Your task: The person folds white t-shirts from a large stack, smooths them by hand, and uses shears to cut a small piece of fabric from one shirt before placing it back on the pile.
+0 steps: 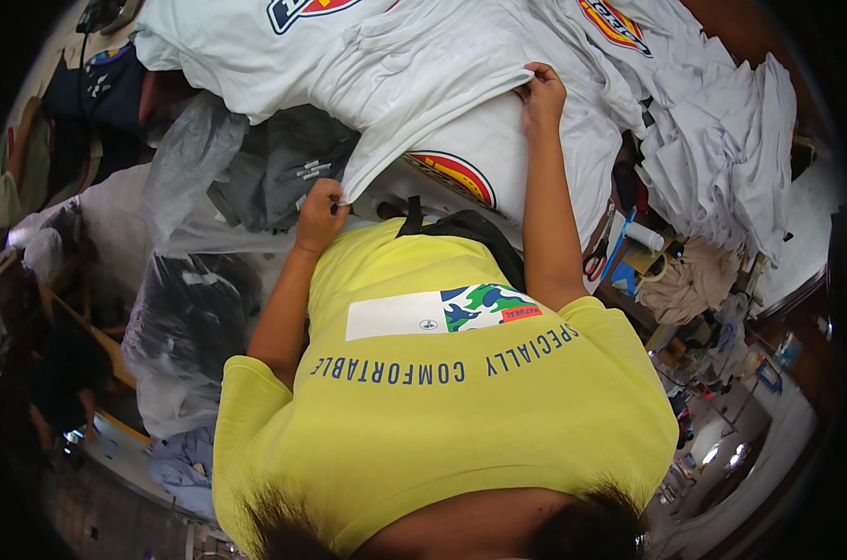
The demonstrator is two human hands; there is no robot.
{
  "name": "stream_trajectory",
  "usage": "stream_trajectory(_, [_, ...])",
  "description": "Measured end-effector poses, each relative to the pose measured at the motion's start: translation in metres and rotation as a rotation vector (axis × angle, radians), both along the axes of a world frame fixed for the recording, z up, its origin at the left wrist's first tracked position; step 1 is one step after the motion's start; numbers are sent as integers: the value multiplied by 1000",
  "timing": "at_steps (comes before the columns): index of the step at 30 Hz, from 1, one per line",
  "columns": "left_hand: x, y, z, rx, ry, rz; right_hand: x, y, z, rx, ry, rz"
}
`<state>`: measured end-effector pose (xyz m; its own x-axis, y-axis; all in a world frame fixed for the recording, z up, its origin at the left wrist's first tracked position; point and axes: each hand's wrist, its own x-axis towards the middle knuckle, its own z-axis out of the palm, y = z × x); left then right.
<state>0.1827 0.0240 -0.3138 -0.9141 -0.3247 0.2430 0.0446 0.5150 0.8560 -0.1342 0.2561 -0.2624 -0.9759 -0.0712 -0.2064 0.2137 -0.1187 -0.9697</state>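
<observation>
A white T-shirt (409, 89) lies spread in front of me, its hem pulled into a taut edge between my two hands. My left hand (322, 217) pinches one end of that hem close to my waist. Farther off and to the right, my right hand (541, 96) grips the other end between thumb and fingers. Beneath the raised hem, another white shirt (498, 131) shows, with a red and yellow printed emblem partly covered by the fabric above.
More white shirts (713, 140) are heaped at the right. Scissors (598, 257) and a white tube (644, 235) lie beside beige cloth (692, 285). Dark grey garments (283, 168) and clear plastic bags (195, 159) sit at the left. Another person (64, 378) is at the far left.
</observation>
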Motion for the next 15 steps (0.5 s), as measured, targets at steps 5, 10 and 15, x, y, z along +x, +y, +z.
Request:
stream_trajectory(5, [-15, -13, -2, 678, 120, 381, 24, -27, 47, -223, 38, 172])
stream_trajectory(10, [-48, -37, -1, 270, 28, 552, 51, 23, 81, 364, 352, 197])
stream_trajectory(15, [-132, -5, 67, -414, 133, 5, 85, 119, 23, 979, 487, -19])
